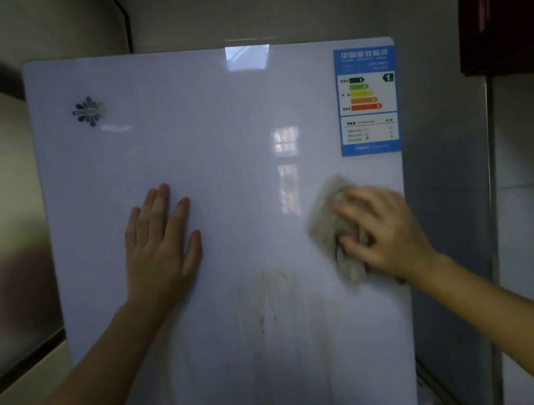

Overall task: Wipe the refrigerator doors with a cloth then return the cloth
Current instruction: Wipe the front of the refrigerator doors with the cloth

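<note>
The left hand point(161, 249) lies flat with fingers spread on the white refrigerator door point(221, 181), left of centre, holding nothing. Brownish streaks point(273, 298) mark the door's middle. Near the right edge, under the blue energy label point(367, 100), the right hand point(380, 230) grips a crumpled grey cloth point(329, 224) pressed against the door.

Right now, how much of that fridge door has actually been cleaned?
Nothing clearly looks finished. In hand: the right hand presses the cloth against the refrigerator door below the energy label, while the left hand rests flat on it. Left: the brownish streaks lower down, any other door, and returning the cloth.
</note>
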Demonstrator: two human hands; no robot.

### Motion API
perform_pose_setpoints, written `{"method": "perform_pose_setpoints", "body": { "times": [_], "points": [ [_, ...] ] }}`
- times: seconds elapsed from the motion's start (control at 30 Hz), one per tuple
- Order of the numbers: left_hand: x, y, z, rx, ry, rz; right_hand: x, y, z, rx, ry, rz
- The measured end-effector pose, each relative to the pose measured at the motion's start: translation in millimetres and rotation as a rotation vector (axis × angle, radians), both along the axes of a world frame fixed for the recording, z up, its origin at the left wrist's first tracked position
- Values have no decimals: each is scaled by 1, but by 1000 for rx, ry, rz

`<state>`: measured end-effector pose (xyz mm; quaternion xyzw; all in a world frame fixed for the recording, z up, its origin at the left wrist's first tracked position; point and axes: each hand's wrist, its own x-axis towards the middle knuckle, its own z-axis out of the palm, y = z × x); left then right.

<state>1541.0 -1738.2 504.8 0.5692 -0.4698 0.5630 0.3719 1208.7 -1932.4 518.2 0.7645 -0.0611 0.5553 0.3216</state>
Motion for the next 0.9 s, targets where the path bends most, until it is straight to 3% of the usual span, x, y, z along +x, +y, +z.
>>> {"method": "perform_pose_setpoints", "body": {
  "times": [0.1,0.17,0.4,0.5,0.6,0.77,0.9],
  "points": [
    [0,0,0,12,10,5,0,5,28,153,-203,21],
    [-1,0,0,17,12,4,6,9,24,176,-215,31],
    [1,0,-1,8,1,-3,39,13,-74,-31,179,69],
    [1,0,-1,10,1,-7,46,17,-88,-70,257,65],
    [3,0,-1,13,5,3,43,18,-70,-28,135,71],
    [2,-1,-2,17,6,1,42,27,-43,261,-312,76],
    [4,-2,-2,26,1,5,61,37,-75,299,-280,86]
  ]
}}
